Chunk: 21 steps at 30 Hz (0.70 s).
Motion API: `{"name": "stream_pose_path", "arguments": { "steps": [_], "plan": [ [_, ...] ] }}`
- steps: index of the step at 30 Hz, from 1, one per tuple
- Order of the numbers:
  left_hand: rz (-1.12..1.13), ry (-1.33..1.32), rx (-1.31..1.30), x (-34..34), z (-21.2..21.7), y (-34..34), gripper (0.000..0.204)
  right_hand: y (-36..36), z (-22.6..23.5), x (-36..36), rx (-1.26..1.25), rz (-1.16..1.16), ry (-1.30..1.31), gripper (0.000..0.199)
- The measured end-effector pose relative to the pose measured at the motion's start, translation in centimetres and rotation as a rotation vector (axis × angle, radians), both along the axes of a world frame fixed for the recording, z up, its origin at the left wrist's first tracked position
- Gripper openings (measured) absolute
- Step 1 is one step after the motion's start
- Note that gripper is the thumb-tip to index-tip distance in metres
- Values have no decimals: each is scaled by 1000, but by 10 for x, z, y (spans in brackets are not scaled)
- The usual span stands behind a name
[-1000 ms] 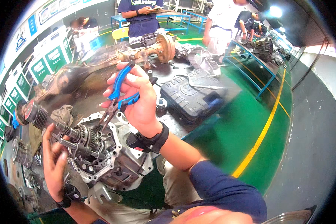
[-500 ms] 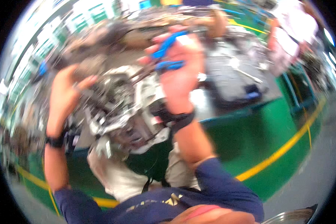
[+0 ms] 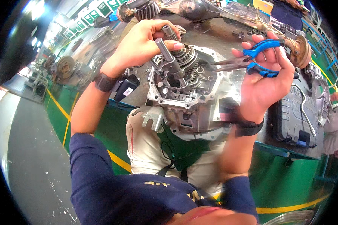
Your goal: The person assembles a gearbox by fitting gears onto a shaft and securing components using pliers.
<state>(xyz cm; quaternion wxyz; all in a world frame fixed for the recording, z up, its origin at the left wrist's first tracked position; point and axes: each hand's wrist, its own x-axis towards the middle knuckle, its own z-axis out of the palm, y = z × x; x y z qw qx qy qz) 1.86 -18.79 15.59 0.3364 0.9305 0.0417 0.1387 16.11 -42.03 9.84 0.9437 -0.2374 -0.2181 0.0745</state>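
Blue-handled long-nose pliers (image 3: 262, 48) rest in my right hand (image 3: 268, 80), their dark jaws pointing left over a gearbox housing (image 3: 180, 103). The fingers of that hand curl loosely about the handles, palm turned up. My left hand (image 3: 144, 43) is closed round the splined top of a gear shaft (image 3: 171, 33), thumb on the near side. Below it, stacked gears (image 3: 186, 56) stand upright inside the open silver housing. Close to the left wrist, a bare steel rod (image 3: 163, 48) rises at a tilt from a shift fork assembly.
A black tool case (image 3: 289, 112) with a metal bar (image 3: 306, 108) on it lies to the right. Across the back of the bench stretches a rusty axle (image 3: 233, 17). A forked metal bracket (image 3: 153, 119) sits at the housing's near left. Another person (image 3: 287, 15) stands beyond.
My left hand has gone from beside the housing to the gear shaft and closed round it. The pliers stay in my right hand. The whole view has swung and become sharper.
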Motion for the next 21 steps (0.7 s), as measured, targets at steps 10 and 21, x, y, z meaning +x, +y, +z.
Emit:
{"name": "stream_pose_path", "arguments": {
  "steps": [10, 21],
  "plan": [
    [-22, 60, 25, 4, 6, 3, 28, 27, -2, -1, -21, 69, -89, 50],
    [201, 233, 280, -26, 58, -29, 41, 19, 7, -7, 82, -93, -72, 45]
  ]
}}
